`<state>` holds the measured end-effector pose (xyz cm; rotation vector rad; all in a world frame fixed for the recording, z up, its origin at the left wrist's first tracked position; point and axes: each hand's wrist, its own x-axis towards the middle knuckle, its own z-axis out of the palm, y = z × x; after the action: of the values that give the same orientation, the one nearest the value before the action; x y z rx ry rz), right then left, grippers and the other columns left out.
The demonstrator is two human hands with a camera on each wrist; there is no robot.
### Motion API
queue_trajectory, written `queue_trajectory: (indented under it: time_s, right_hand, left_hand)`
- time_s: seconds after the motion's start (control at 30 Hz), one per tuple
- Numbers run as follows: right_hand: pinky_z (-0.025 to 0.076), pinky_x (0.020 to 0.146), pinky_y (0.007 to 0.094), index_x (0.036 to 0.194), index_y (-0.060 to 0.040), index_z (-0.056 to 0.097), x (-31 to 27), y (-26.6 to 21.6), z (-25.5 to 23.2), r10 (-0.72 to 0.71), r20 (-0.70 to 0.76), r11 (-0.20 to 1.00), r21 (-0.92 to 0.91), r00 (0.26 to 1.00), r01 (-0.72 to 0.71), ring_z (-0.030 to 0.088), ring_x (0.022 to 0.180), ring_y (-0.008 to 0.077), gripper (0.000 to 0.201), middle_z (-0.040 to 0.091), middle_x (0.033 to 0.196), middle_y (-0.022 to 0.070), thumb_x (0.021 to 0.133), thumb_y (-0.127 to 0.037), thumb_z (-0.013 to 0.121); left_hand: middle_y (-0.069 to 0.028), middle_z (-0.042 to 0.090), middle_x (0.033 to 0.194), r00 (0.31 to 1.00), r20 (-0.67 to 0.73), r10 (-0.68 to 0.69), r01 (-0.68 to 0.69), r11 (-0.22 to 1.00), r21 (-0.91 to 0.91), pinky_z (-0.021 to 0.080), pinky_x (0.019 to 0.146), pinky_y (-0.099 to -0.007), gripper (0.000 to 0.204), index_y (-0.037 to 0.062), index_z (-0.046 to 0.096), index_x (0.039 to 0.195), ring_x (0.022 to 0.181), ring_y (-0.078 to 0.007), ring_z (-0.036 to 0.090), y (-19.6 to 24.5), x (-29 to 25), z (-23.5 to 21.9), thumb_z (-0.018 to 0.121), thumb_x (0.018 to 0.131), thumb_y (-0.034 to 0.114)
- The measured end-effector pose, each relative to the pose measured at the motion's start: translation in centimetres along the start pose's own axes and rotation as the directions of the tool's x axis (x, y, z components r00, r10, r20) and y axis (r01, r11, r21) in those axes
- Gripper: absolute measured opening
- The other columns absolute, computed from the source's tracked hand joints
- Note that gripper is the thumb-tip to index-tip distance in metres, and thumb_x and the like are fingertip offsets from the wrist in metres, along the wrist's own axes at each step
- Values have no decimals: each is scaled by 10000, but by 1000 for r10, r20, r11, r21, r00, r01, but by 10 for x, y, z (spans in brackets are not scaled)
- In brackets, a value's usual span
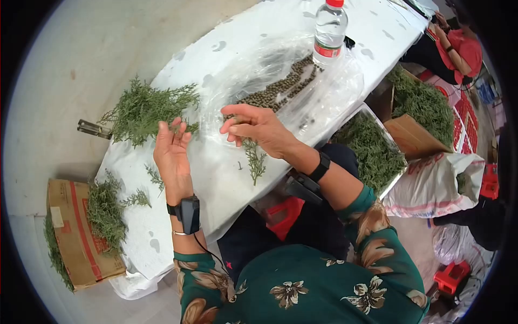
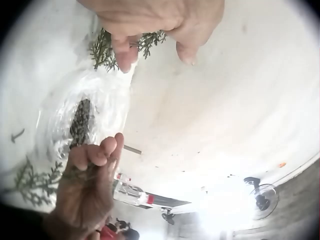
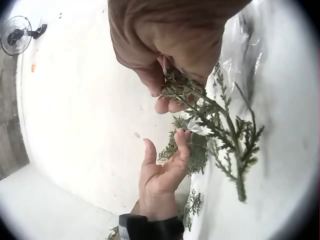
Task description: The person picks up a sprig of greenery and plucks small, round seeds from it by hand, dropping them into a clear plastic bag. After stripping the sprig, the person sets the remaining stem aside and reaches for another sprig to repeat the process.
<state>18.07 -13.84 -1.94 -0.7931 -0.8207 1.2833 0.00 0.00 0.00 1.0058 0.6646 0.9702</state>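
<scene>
At far left, a cardboard box with greenery showing at both sides stands beside a white-covered bench. A pile of leafy twigs lies on the bench near the wall. Just beside it, the left hand is raised, palm up, its grip released and its fingers relaxed. Next, the right hand pinches a green sprig, which hangs above the bench. Behind that hand, small brown balls lie on clear plastic, near a water bottle. Farther right come boxed greenery, a white sack and a person in red.
</scene>
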Motion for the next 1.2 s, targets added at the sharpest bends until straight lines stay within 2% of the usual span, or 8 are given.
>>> queue_trajectory:
  time_s: [0.13, 0.4, 0.5, 0.53, 0.6, 0.77, 0.93, 1.2]
  right_hand:
    - [494, 717, 279, 1329, -4, 378, 16, -4, 15, -121, -47, 987, 103, 992, 126, 612, 855, 173, 469, 608, 1080, 147, 891, -52, 539]
    - [500, 738, 278, 1344, -15, 362, 14, 1, 17, -296, -30, 951, 81, 955, 297, 607, 887, 164, 472, 602, 1093, 144, 900, -48, 522]
    - [500, 769, 279, 1349, -17, 353, 13, 4, 19, -311, -39, 950, 7, 950, 312, 602, 914, 160, 475, 598, 1104, 140, 906, -56, 519]
    - [500, 769, 279, 1349, -17, 353, 12, 4, 21, -312, -44, 950, 11, 949, 313, 602, 914, 160, 475, 598, 1104, 140, 906, -56, 519]
    - [498, 778, 276, 1353, -17, 347, 10, 1, 23, -315, -63, 949, 15, 947, 316, 600, 917, 156, 480, 596, 1110, 134, 906, -55, 517]
    - [489, 776, 251, 1337, -28, 373, 9, -1, 24, -330, -95, 943, 18, 939, 333, 591, 898, 129, 498, 602, 1078, 112, 878, -80, 556]
    - [485, 817, 271, 1328, -5, 386, 3, -13, 13, -357, -144, 922, -215, 923, 323, 582, 971, 150, 468, 591, 1131, 118, 898, -94, 549]
    - [491, 777, 251, 1174, 43, 529, 1, -12, -1, -168, -247, 971, 124, 954, 203, 588, 921, 138, 369, 615, 1053, 121, 856, -121, 616]
  left_hand:
    - [-131, 498, 1165, 979, -75, -190, 176, 971, -165, 461, 848, -394, 401, 26, 449, 1146, 1007, -250, 531, 34, -14, 12, 622, 871, 261]
    - [-184, 501, 1178, 984, -179, -6, 30, 991, 132, 439, 868, -389, 544, -29, 424, 1257, 1057, -272, 515, 5, -63, 42, 672, 831, 201]
    - [-187, 518, 1184, 721, 0, 693, -358, 373, 856, 449, 843, -344, 692, -47, 342, 1329, 1055, -251, 529, 9, -65, 49, 719, 777, 127]
    - [-187, 518, 1184, 723, 5, 690, -358, 370, 857, 449, 843, -344, 692, -47, 342, 1329, 1055, -251, 529, 8, -67, 53, 719, 777, 127]
    - [-159, 575, 1106, 980, 11, 199, -177, 842, 510, 467, 796, -304, 636, -53, 389, 1297, 978, -222, 573, 3, -70, 63, 714, 764, 69]
    - [-132, 647, 917, 941, 220, -257, 197, 945, 262, 497, 710, -254, 487, -55, 480, 1227, 803, -179, 637, -21, -59, 64, 668, 780, -8]
    - [-121, 654, 817, 974, 162, -159, 126, 972, 197, 512, 688, -265, 388, -55, 535, 1166, 729, -176, 645, -34, -52, 67, 632, 791, -56]
    - [-134, 653, 842, 976, 176, -131, 104, 983, 151, 522, 658, -275, 358, -56, 553, 1141, 737, -180, 645, -44, -53, 72, 634, 792, -58]
